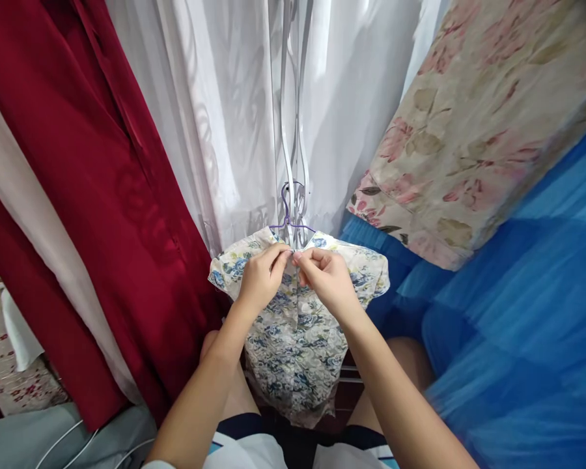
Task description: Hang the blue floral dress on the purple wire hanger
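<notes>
A short-sleeved white dress (293, 358) with a blue and yellow floral print hangs from a purple wire hanger (287, 212). My left hand (264, 273) pinches the left side of its neckline opening, thumb and forefinger together. Close beside it, my right hand (325, 273) pinches the other edge of the same opening, its remaining fingers curled. The fingertips of both hands nearly meet at the top of the centre seam. Whatever small fastening may lie between them is too small to make out.
The hanger hangs by white metal rods (293, 117) before a white curtain (224, 98). Dark red cloth (122, 163) drapes on the left. A pink floral cloth (469, 143) and blue tulle (527, 312) hang on the right. White wires (78, 443) lie at lower left.
</notes>
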Motion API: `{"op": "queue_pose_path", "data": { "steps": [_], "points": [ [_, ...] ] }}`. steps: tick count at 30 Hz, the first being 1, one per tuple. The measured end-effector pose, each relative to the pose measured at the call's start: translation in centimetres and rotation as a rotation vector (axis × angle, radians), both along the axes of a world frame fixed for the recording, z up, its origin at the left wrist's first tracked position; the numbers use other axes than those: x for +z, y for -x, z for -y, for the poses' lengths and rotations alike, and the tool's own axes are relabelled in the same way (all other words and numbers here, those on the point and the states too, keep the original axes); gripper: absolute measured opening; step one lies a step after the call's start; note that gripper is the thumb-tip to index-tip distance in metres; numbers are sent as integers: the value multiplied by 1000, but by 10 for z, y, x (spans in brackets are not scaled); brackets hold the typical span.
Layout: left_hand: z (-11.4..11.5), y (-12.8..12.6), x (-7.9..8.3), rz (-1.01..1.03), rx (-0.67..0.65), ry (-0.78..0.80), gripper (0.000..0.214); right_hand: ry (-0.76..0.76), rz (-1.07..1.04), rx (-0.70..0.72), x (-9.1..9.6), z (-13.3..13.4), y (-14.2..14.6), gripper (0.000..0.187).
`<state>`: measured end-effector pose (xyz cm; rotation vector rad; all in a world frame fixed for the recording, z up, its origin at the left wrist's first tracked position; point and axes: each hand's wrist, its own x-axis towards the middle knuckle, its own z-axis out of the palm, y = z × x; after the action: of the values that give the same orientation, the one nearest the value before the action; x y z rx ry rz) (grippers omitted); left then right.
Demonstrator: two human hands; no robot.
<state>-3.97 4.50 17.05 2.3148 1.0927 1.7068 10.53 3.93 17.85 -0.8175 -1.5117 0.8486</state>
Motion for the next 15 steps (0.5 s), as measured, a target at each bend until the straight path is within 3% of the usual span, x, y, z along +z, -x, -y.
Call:
{"op": "queue_pose_path", "data": {
  "steps": [2, 5, 9, 12, 15],
  "points": [
    [-2, -7, 11, 2, 96, -93, 23, -32, 46, -61, -8, -4, 1, 34],
    [-7, -6, 20, 189, 192, -147, 24, -67, 148, -155, -34, -9, 2, 35],
    [-35, 38, 24, 573, 197, -84, 22, 28, 182, -68, -65, 0, -4, 35],
    [-58, 83, 6, 1113, 77, 172, 18, 52, 169, -16, -72, 16, -6, 34],
    [-59, 104, -30, 1527, -33, 458, 24, 99, 164, 53, -73, 28, 1, 33]
  ]
}}
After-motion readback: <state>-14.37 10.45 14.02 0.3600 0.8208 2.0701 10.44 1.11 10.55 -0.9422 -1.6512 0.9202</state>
